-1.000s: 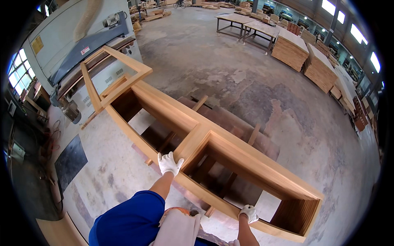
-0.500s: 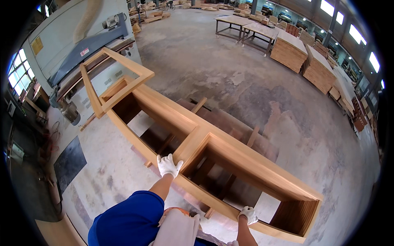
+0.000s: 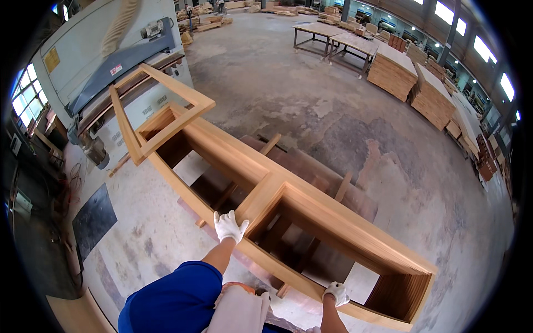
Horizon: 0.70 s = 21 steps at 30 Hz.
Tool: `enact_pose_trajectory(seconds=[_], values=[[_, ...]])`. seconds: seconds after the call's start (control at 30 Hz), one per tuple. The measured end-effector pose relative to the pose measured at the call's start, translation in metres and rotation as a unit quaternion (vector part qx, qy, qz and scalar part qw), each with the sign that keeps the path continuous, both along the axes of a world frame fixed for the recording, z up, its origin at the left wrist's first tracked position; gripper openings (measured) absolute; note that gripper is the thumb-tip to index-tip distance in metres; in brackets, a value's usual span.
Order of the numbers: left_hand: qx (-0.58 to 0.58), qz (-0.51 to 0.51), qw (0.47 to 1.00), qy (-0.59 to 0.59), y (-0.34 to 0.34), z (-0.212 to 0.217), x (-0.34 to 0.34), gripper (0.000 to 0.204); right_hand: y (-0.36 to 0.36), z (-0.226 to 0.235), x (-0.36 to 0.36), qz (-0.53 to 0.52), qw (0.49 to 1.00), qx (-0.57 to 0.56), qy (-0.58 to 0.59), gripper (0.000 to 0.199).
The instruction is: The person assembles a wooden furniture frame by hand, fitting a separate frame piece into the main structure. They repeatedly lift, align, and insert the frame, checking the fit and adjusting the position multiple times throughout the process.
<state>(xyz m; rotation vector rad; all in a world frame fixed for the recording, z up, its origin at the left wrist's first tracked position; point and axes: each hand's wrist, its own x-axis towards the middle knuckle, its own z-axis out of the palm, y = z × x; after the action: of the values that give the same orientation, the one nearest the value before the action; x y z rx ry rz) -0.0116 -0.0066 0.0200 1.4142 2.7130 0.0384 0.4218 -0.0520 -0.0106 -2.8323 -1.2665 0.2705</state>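
Note:
A long stack of light wooden frames (image 3: 347, 225) with two rectangular openings lies diagonally before me. My left hand (image 3: 229, 225), in a white glove, rests on the near rail beside the middle crosspiece, fingers spread. Farther right along that rail is my right hand (image 3: 336, 293), also gloved, its fingers curled over the edge of the stack. A separate wooden frame (image 3: 172, 131) overlaps the stack's far left end. Its far side reaches the bed of a large grey machine, where part of it is hard to make out.
The grey machine (image 3: 72, 61) with a ribbed hose (image 3: 118, 28) stands at the far left. Wooden strips (image 3: 344, 186) stick out beneath the stack. Two tables (image 3: 352, 43) and stacked boards (image 3: 391, 72) stand at the far right. A dark mat (image 3: 95, 219) lies on the left floor.
The separate frame has slid slightly away from the machine, toward the right and nearer me over the stack. Both hands stay in nearly the same places.

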Motion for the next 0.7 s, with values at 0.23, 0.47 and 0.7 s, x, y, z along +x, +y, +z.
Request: enact_pose_trajectory(seconds=[0.23,0.47,0.7], values=[[-0.011,0.000,1.000,0.022,0.003,0.002,0.002,0.066,0.004,-0.005,0.003,0.005,1.000,-0.002,0.010,0.030],[0.003,-0.003,1.000,0.030,0.004,0.001,-0.001,0.067,0.000,-0.013,0.005,0.012,1.000,0.008,0.007,0.032],[0.000,0.000,1.000,0.024,0.004,-0.002,0.001,0.068,0.002,0.004,-0.001,0.003,1.000,0.001,0.019,0.035]])
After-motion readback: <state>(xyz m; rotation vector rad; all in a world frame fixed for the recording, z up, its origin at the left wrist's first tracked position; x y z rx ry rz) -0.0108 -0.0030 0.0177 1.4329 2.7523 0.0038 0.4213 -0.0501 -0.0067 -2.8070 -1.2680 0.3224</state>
